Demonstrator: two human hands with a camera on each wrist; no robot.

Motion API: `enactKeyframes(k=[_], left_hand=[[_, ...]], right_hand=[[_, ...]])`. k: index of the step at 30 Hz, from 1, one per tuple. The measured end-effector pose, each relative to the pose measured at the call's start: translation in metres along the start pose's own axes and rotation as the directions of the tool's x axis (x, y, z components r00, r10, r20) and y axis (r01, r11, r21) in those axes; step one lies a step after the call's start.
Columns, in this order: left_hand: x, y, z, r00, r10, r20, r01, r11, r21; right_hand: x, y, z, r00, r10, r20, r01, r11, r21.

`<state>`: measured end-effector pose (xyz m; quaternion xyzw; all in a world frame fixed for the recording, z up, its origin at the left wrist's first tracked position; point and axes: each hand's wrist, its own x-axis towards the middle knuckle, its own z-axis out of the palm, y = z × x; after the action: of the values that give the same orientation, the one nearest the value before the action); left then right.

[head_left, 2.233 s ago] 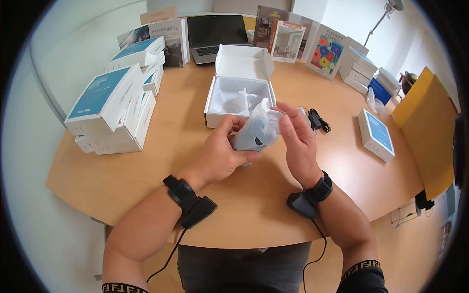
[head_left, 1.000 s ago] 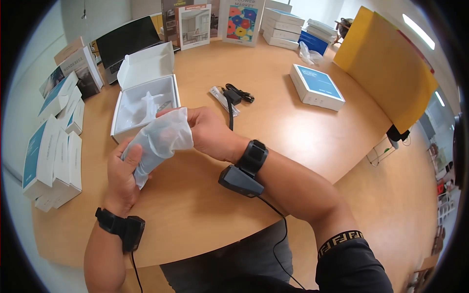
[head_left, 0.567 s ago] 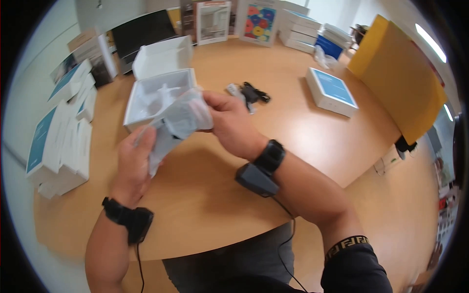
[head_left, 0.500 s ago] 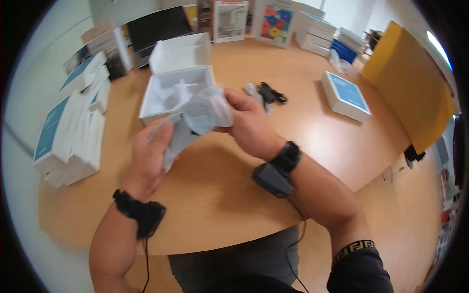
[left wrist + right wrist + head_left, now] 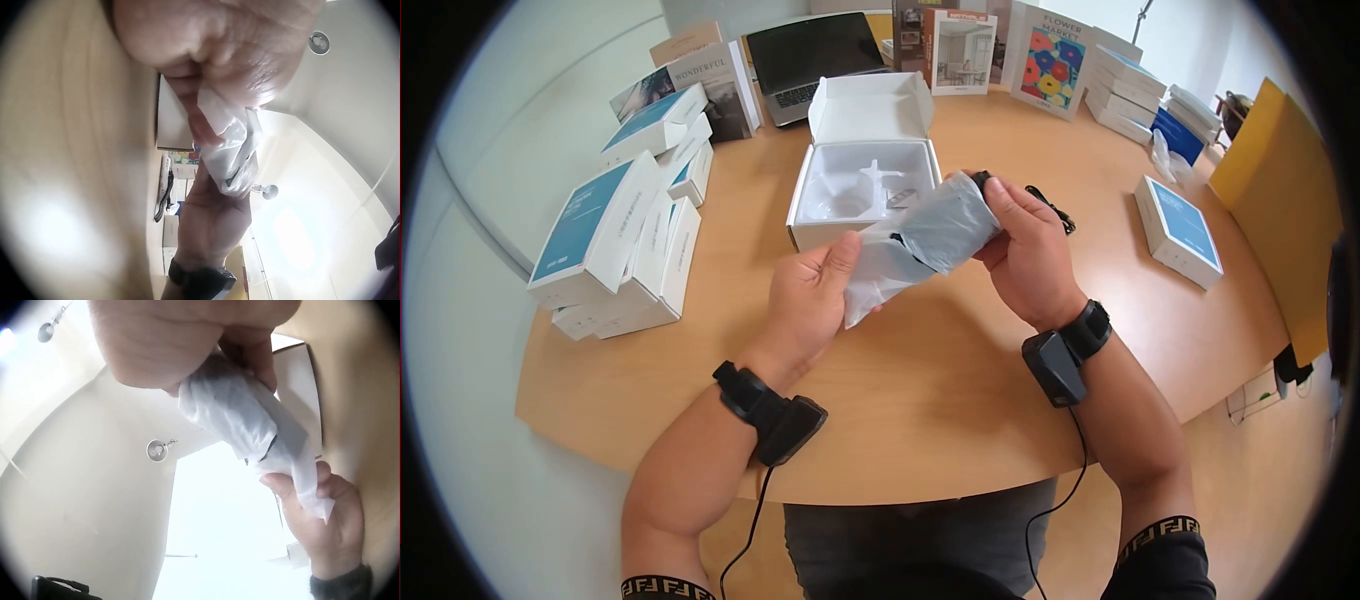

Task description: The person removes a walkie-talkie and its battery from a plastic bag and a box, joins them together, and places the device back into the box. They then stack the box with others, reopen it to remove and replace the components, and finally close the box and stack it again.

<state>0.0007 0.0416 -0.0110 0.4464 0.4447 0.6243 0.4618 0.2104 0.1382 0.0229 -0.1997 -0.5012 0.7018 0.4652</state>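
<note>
Left hand (image 5: pixel 805 300) and right hand (image 5: pixel 1036 262) pinch one wrapped item (image 5: pixel 945 232) (opposite ends) near one open box (image 5: pixel 818 235), well inside the table edge (image 5: pixel 900 494).

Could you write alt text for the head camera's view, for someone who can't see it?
A person's left hand and right hand hold a translucent white bag, with something inside, over a wood-toned table. Just beyond the bag sits an open white box; blue-topped boxes are stacked to the left, and a laptop and books stand at the back.
</note>
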Motion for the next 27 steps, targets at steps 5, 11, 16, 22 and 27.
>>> enactKeyframes(k=[5, 11, 16, 22, 27], left_hand=[[0.000, -0.001, -0.008, 0.999, -0.006, 0.032, 0.006, 1.000, 0.001], [0.002, -0.003, -0.010, 0.996, -0.067, -0.055, 0.073, 0.990, 0.117], [-0.003, 0.007, 0.002, 0.996, -0.063, -0.063, 0.085, 0.879, 0.468], [-0.004, -0.004, 0.005, 0.960, 0.274, 0.056, -0.248, 0.742, 0.623], [-0.006, 0.012, 0.007, 0.750, 0.661, 0.008, -0.471, 0.525, 0.709]], right_hand=[[0.010, 0.002, -0.017, 0.996, -0.071, -0.058, 0.075, 0.994, 0.075], [0.015, -0.018, -0.024, 0.958, -0.207, -0.200, 0.238, 0.960, 0.145], [0.021, -0.031, -0.045, 0.908, -0.229, -0.352, 0.360, 0.857, 0.370], [0.015, -0.027, -0.045, 0.996, -0.046, -0.078, 0.088, 0.701, 0.708], [0.006, -0.018, -0.023, 0.989, 0.088, 0.117, -0.146, 0.635, 0.759]])
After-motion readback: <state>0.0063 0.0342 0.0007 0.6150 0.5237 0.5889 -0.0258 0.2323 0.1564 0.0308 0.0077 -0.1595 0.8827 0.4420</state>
